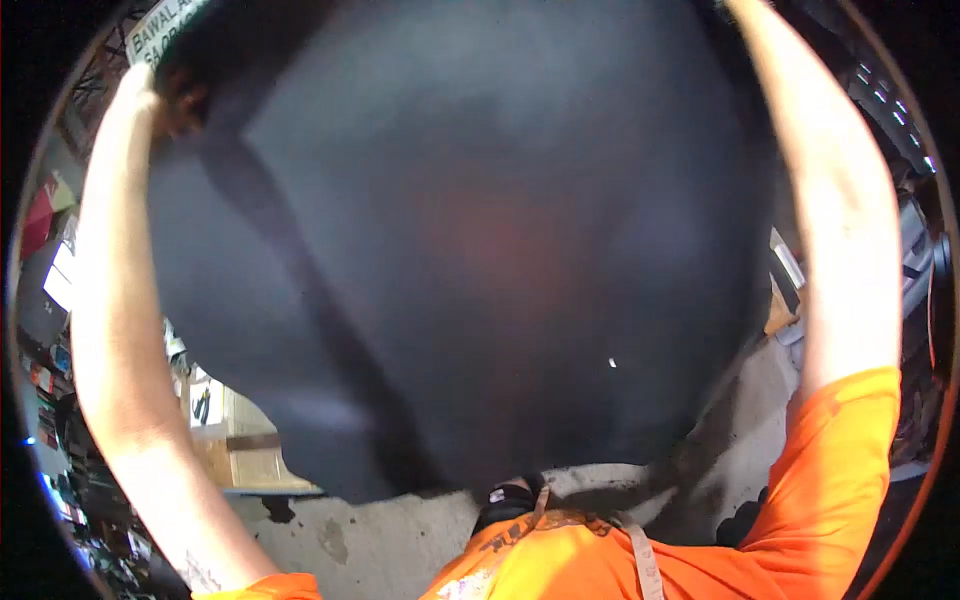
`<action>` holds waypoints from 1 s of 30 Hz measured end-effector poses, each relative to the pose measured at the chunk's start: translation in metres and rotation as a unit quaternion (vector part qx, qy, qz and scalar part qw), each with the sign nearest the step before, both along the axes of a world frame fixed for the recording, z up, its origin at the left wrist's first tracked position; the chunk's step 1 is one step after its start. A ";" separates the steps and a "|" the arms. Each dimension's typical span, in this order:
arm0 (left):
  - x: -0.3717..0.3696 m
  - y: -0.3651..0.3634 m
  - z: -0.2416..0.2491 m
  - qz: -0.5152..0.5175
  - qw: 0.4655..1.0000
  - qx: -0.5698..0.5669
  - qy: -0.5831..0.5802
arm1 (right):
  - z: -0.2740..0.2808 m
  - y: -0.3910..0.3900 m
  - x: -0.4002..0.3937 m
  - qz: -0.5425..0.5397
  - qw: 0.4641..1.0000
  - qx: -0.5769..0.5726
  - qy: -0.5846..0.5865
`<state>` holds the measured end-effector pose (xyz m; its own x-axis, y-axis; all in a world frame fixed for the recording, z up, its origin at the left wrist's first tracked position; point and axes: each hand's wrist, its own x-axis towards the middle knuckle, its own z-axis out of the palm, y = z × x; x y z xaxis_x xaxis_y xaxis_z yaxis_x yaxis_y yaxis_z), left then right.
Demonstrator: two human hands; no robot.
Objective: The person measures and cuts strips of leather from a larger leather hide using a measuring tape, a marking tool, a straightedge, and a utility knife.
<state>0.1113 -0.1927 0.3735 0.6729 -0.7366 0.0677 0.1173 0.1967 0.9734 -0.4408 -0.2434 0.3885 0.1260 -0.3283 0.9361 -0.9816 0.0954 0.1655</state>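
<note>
A large black sheet (480,300) with a wavy lower edge fills the middle of the head view, close to the camera. Both arms are raised, one on each side of it. My left hand (180,105) is at the sheet's upper left edge, dark and blurred, its fingers curled at the material. At the upper right, my right forearm reaches past the top of the frame beside the sheet, and the hand itself is out of view. A small white speck (613,363) shows on the sheet's lower right part.
A wooden table (255,455) with papers and a dark tool stands at lower left. A lettered sign (160,35) is at upper left. Concrete floor (390,540) shows below the sheet. Shelves with assorted items line the far left; a measuring tape (643,560) hangs over the orange shirt.
</note>
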 end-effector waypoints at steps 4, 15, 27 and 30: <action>0.085 -0.219 -0.136 -0.026 0.993 0.097 0.062 | -0.101 -0.163 0.034 0.029 0.988 0.139 0.061; 0.044 -0.327 -0.524 -0.100 0.982 0.156 0.033 | -0.368 -0.103 -0.091 0.183 0.894 0.402 -0.077; -0.139 0.173 -0.605 -0.047 0.711 0.390 -0.583 | -0.687 0.352 -0.214 -0.145 0.523 0.272 -0.795; -0.173 0.272 -0.607 0.054 0.729 0.456 -0.508 | -0.693 0.353 -0.171 -0.058 0.303 0.166 -0.937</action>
